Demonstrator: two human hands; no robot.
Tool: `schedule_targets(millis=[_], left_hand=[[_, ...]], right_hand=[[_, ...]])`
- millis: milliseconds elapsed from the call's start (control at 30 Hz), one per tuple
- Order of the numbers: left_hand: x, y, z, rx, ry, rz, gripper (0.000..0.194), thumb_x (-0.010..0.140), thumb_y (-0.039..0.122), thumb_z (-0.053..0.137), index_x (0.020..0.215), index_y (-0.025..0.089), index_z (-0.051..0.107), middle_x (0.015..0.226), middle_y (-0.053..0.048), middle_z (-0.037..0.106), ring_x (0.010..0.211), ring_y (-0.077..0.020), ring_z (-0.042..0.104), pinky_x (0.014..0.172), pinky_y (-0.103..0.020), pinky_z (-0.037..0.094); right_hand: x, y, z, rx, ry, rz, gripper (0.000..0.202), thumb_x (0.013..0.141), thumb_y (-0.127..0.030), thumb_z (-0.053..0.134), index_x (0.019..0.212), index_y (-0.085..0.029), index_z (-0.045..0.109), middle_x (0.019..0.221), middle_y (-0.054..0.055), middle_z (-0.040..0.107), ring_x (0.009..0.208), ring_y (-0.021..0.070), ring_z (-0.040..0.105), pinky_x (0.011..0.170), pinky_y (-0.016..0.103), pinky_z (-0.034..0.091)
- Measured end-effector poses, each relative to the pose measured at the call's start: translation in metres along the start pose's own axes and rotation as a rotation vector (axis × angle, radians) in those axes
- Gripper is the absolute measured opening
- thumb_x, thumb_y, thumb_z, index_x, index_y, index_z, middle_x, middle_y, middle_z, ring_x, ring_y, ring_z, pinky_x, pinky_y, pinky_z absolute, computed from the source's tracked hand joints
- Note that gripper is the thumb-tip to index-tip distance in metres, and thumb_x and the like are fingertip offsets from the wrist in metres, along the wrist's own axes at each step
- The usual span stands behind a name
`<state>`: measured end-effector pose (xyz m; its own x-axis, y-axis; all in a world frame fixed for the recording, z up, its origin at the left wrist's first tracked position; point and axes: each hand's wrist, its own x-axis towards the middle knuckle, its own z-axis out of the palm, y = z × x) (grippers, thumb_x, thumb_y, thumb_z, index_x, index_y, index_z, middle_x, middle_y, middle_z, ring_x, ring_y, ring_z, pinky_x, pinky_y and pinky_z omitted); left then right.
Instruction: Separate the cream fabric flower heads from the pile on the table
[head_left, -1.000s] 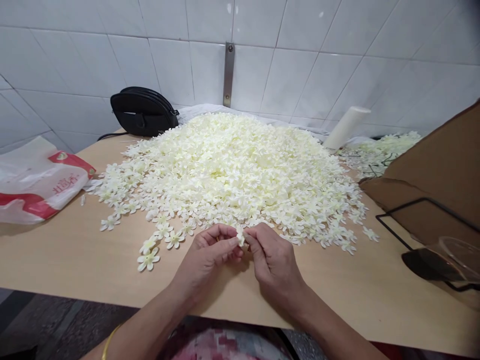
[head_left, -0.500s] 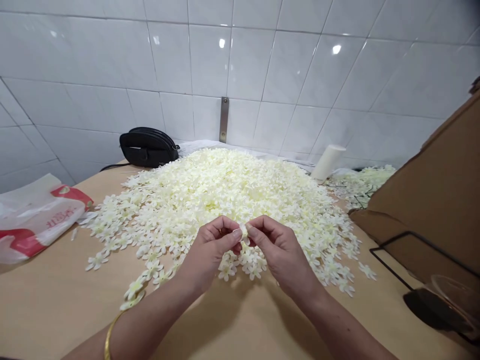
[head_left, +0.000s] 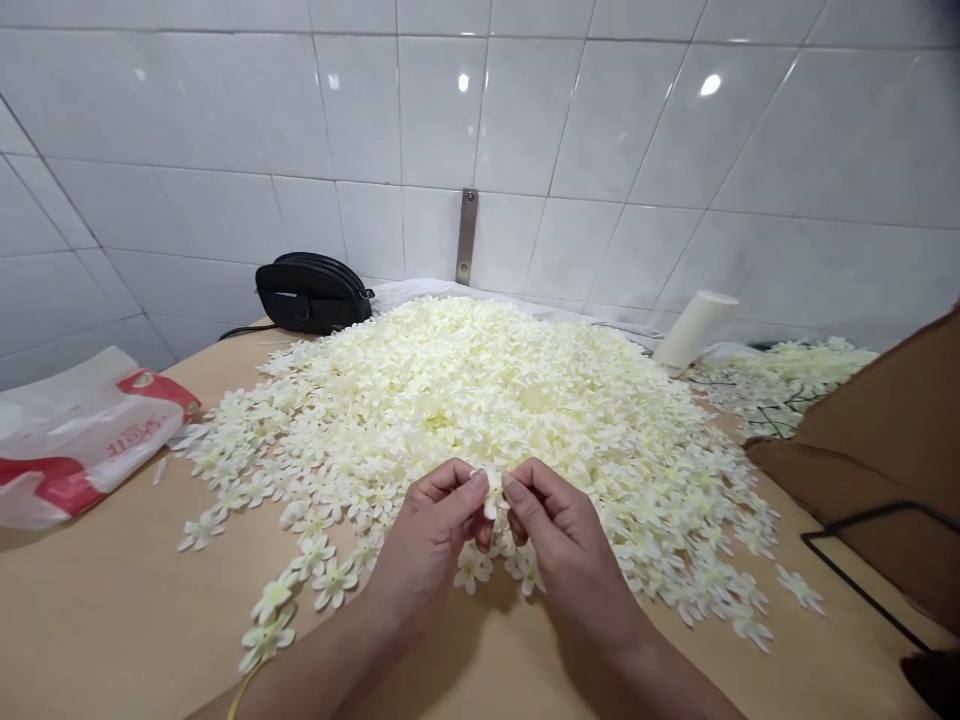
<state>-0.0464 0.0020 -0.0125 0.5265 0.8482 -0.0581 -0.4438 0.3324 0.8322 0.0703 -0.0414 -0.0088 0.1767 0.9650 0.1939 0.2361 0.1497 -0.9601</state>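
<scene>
Between my fingertips is a small white flower (head_left: 493,492), in front of a large heap of white and pale yellow flowers (head_left: 495,380). My left hand (head_left: 435,530) pinches its left side with thumb and forefinger. On the opposite side, my right hand (head_left: 566,535) grips the petals in the same kind of pinch. Both hands are above the near edge of the heap, and several loose flowers lie on the table just below them. The curled lower fingers are partly hidden.
A black pouch (head_left: 313,293) stands at the back left, and a red and white plastic bag (head_left: 94,435) lies at the left. A white roll (head_left: 694,332) leans at the back right. Brown material (head_left: 877,450) and a black wire frame (head_left: 862,522) are at the right.
The camera view has shifted, so the heap's right side shows more. Both hands appear slightly lower, and more of the pinched flower is visible between them.
</scene>
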Motion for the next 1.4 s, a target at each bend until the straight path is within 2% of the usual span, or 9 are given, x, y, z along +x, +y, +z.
schedule_targets(millis=[100, 167, 367, 500, 667, 867, 1033, 1267, 1400], left_hand=[[0.000, 0.004, -0.004, 0.028, -0.044, 0.028, 0.028, 0.074, 0.032, 0.064, 0.059, 0.015, 0.048, 0.046, 0.006, 0.042, 0.042, -0.0043, 0.039, 0.044, -0.016, 0.031], [0.001, 0.004, -0.008, 0.100, -0.042, 0.021, 0.032, 0.075, 0.035, 0.062, 0.056, 0.015, 0.045, 0.043, 0.006, 0.039, 0.038, -0.0037, 0.034, 0.040, -0.016, 0.026], [0.006, -0.002, -0.012, 0.275, 0.021, 0.010, 0.039, 0.078, 0.043, 0.055, 0.055, 0.017, 0.038, 0.039, 0.007, 0.033, 0.034, -0.0039, 0.024, 0.036, -0.018, 0.019], [0.004, -0.003, -0.010, 0.337, 0.048, 0.019, 0.039, 0.079, 0.047, 0.052, 0.057, 0.017, 0.040, 0.036, 0.008, 0.030, 0.033, -0.0037, 0.020, 0.034, -0.017, 0.015], [0.004, -0.005, -0.010, 0.326, 0.052, -0.013, 0.039, 0.077, 0.051, 0.053, 0.061, 0.017, 0.044, 0.038, 0.007, 0.035, 0.032, -0.0045, 0.026, 0.033, -0.017, 0.018], [0.007, -0.008, -0.011, 0.285, 0.016, 0.014, 0.038, 0.075, 0.049, 0.057, 0.060, 0.015, 0.047, 0.045, 0.006, 0.038, 0.037, -0.0041, 0.032, 0.036, -0.016, 0.024], [0.009, -0.009, -0.009, 0.151, -0.001, -0.055, 0.042, 0.074, 0.054, 0.055, 0.061, 0.015, 0.047, 0.048, 0.004, 0.044, 0.038, -0.0063, 0.038, 0.037, -0.017, 0.029], [0.006, -0.005, -0.009, -0.046, -0.097, -0.093, 0.023, 0.066, 0.023, 0.071, 0.067, 0.015, 0.049, 0.057, 0.003, 0.052, 0.053, -0.0067, 0.047, 0.054, -0.017, 0.038], [0.005, -0.003, -0.009, -0.022, -0.101, -0.091, 0.024, 0.068, 0.022, 0.070, 0.061, 0.014, 0.048, 0.053, 0.003, 0.050, 0.048, -0.0056, 0.045, 0.050, -0.016, 0.036]], right_hand=[[0.001, -0.004, 0.002, 0.268, -0.169, 0.119, 0.031, 0.085, -0.039, 0.046, 0.062, -0.018, 0.042, 0.053, -0.005, 0.040, 0.051, 0.0074, 0.038, 0.051, 0.021, 0.033], [0.001, -0.003, 0.003, 0.312, -0.207, 0.157, 0.032, 0.083, -0.040, 0.048, 0.061, -0.017, 0.042, 0.053, -0.005, 0.041, 0.051, 0.0073, 0.040, 0.052, 0.021, 0.034], [-0.002, 0.005, 0.003, 0.034, 0.070, -0.031, 0.015, 0.084, -0.033, 0.049, 0.084, -0.020, 0.057, 0.068, -0.003, 0.052, 0.063, 0.0091, 0.050, 0.058, 0.020, 0.040], [-0.003, 0.004, 0.001, 0.071, -0.009, -0.098, 0.017, 0.084, -0.029, 0.050, 0.091, -0.021, 0.062, 0.081, 0.000, 0.060, 0.072, 0.0112, 0.055, 0.067, 0.023, 0.045], [-0.003, 0.002, 0.002, 0.202, -0.037, -0.050, 0.015, 0.081, -0.027, 0.055, 0.092, -0.020, 0.063, 0.079, 0.000, 0.062, 0.072, 0.0108, 0.056, 0.067, 0.023, 0.046], [0.001, 0.003, 0.000, 0.344, -0.069, 0.122, 0.019, 0.077, -0.032, 0.060, 0.088, -0.017, 0.061, 0.074, 0.000, 0.059, 0.067, 0.0097, 0.053, 0.066, 0.023, 0.045], [0.002, 0.005, -0.001, 0.479, -0.168, 0.103, 0.013, 0.076, -0.028, 0.062, 0.077, -0.018, 0.053, 0.065, -0.002, 0.058, 0.063, 0.0113, 0.056, 0.063, 0.026, 0.045], [0.003, 0.009, -0.004, 0.618, -0.157, 0.172, 0.016, 0.075, -0.025, 0.063, 0.070, -0.018, 0.050, 0.061, -0.003, 0.056, 0.059, 0.0103, 0.054, 0.058, 0.024, 0.042], [0.004, 0.012, -0.003, 0.676, -0.149, 0.201, 0.016, 0.076, -0.026, 0.062, 0.068, -0.018, 0.050, 0.061, -0.004, 0.052, 0.059, 0.0091, 0.051, 0.060, 0.023, 0.040]])
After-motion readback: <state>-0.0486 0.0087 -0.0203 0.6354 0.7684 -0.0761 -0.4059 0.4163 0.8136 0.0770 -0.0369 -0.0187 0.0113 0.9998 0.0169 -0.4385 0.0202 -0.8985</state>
